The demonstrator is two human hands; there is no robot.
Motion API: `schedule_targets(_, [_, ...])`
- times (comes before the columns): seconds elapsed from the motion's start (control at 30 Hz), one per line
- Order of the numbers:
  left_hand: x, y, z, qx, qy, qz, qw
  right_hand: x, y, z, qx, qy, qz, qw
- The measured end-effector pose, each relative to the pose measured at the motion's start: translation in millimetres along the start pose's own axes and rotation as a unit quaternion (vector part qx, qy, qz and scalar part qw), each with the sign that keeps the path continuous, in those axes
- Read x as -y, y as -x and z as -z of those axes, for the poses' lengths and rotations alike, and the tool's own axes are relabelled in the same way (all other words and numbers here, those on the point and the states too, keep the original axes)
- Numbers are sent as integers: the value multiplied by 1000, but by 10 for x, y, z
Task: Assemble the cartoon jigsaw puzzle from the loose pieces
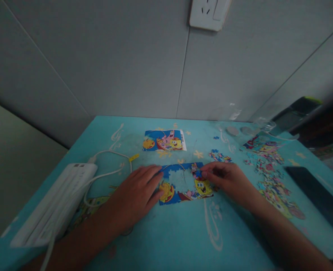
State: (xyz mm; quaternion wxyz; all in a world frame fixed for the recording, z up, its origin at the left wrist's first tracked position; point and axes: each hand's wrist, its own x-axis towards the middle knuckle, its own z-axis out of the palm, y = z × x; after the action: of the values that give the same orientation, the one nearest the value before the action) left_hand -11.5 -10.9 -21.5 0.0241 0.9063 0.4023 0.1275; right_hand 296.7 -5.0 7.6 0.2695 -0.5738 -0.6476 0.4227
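A partly assembled cartoon jigsaw puzzle (pixel 202 187) lies on the light blue table, its border joined around an open gap in the middle. My left hand (pixel 139 190) rests on the puzzle's left edge with its fingers stretched out. At the upper right edge, my right hand (pixel 227 176) pinches a small blue puzzle piece (pixel 204 174) between thumb and forefinger, touching the puzzle; the fingers partly hide it. Just behind is a printed picture card (pixel 169 141) with the same burger and yellow character. Loose puzzle pieces (pixel 219 156) lie beyond my right hand.
A white power strip (pixel 56 203) with cables stands at the left, over another colourful picture (pixel 83 212). More puzzle pieces (pixel 270 169) spread at the right, beside a dark phone-like slab (pixel 315 195) and a clear container (pixel 282 137). The wall (pixel 126 75) borders the table's back.
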Motion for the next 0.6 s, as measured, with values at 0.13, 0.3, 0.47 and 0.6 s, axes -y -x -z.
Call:
schedule_targets(0.13, [6,8,-6,-5,9,2,1000,-36,-9,19,-7,12,21,1000])
schedule_targets(0.3, [8,13,-13,-7,12,3,1000,-63,-22,27,0,29,32,999])
schedule_targets(0.47, [5,6,-12,-5,6,-1,1000,-61,-26,8,-3,23,39,999])
schedule_targets(0.6, [-5,-4,8,-2,3,-1,1000,-76,-31,66,-46,36,43,997])
